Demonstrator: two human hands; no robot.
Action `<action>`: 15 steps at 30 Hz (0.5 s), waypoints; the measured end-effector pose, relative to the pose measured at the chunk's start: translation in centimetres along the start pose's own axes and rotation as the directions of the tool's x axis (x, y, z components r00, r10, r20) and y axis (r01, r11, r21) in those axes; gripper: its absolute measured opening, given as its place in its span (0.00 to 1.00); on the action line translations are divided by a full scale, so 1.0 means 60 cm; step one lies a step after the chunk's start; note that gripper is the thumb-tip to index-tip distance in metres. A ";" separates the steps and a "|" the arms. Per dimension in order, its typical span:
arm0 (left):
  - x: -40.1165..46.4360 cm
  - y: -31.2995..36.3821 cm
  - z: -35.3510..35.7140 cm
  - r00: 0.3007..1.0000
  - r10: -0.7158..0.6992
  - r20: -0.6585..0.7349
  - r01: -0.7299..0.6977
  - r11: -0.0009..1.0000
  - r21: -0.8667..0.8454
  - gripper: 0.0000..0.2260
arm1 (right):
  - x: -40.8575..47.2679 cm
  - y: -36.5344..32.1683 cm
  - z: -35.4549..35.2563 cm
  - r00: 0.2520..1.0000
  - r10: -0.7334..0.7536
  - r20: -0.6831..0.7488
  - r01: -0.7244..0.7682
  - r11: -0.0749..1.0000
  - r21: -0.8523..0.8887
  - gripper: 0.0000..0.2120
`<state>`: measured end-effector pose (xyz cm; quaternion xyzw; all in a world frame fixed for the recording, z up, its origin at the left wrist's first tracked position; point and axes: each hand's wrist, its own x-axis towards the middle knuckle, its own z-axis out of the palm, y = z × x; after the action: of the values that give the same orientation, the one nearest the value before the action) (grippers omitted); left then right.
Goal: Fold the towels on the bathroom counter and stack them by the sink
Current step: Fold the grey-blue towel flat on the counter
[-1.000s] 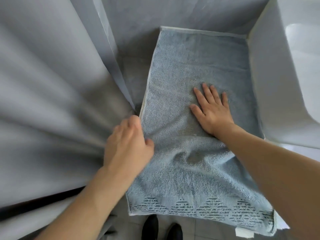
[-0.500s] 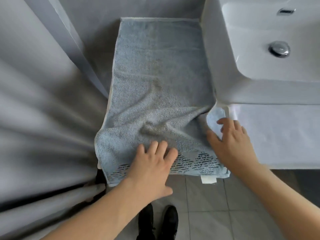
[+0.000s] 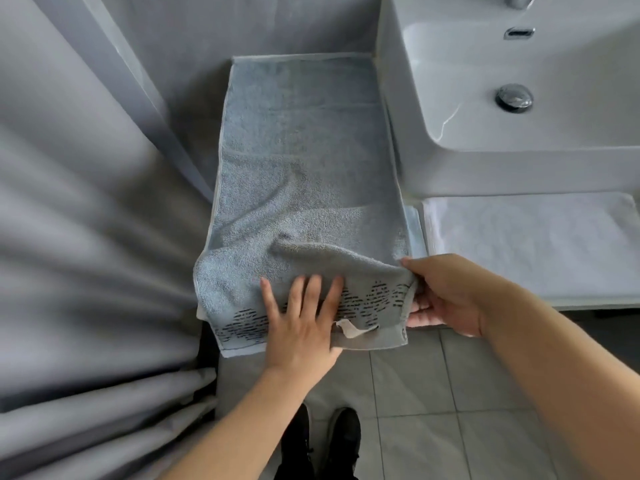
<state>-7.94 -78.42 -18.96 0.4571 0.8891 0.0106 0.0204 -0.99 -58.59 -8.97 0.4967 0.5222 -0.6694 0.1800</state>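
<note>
The blue towel (image 3: 304,168) lies lengthwise on the counter, running from the back wall to the front edge, with its right side just beside the sink (image 3: 519,98). Its near end, the patterned border with the small white tag (image 3: 351,329), hangs a little over the edge toward me. My right hand (image 3: 446,296) pinches that end's right corner and has it lifted off the counter, thumb on top and fingers underneath. My left hand (image 3: 303,323) lies flat with fingers spread on the border, pressing it down.

I judge I'm only starting to fold this towel: most of it is flat and spread out, and just this near corner is raised. The end has to go over toward the back and be smoothed.

To the right, in front of the sink, a white towel (image 3: 526,244) lies flat; how far it is folded I can't tell. No stack is built yet. A grey curtain (image 3: 86,237) hangs to my left.
</note>
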 end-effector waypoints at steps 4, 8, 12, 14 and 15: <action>-0.015 0.002 -0.024 1.000 -0.009 0.002 0.009 0.996 -0.089 0.35 | -0.013 0.015 0.000 0.997 0.024 -0.076 -0.011 0.987 0.160 0.17; -0.044 -0.008 -0.063 0.995 0.051 -0.085 -0.067 0.979 -0.194 0.26 | -0.010 0.020 0.003 0.980 0.066 -0.189 -0.011 0.961 0.277 0.17; -0.037 -0.019 -0.104 0.986 0.066 -0.153 -0.102 0.966 -0.238 0.22 | -0.019 0.011 0.013 0.995 0.082 -0.065 -0.062 0.964 0.259 0.21; -0.020 -0.028 -0.122 0.989 0.078 -0.124 -0.106 0.966 -0.237 0.22 | -0.019 0.012 0.018 0.999 0.031 -0.031 -0.022 0.964 0.265 0.33; -0.010 -0.032 -0.129 0.990 0.095 -0.104 -0.117 0.964 -0.237 0.22 | -0.021 0.013 0.020 0.998 0.011 -0.062 0.003 0.975 0.223 0.39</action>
<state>-9.49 -80.03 -11.28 0.4972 0.8553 0.1414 0.0347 -0.41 -60.31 -8.34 0.5356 0.4483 -0.7074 0.1082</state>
